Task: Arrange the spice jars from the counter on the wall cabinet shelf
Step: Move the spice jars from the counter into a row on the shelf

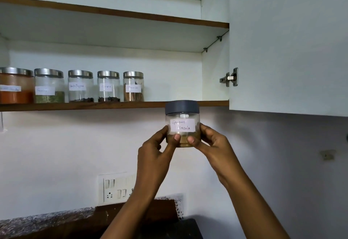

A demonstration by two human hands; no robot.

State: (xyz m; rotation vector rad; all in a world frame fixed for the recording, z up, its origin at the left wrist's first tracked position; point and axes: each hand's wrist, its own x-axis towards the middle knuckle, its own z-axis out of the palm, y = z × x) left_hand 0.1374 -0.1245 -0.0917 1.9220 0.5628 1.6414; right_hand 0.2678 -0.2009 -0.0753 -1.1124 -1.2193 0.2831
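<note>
Jar (182, 123) labelled Garam Masala, grey-lidded and upright, is held up at the shelf (94, 106) edge, right of five steel-lidded jars (80, 86) standing there. Left hand (156, 150) and right hand (212, 144) clamp its lower sides, thumbs on the front.

Shelf (211, 103) free right of cinnamon jar (133, 86); open door (282, 50) flanks right.

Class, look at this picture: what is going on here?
A person holds a grey-lidded jar labelled Garam Masala upright in both hands, the left hand and the right hand gripping its lower half, near the front edge of the shelf. Five steel-lidded jars already stand in a row on the shelf. This jar is not yet set down.
</note>
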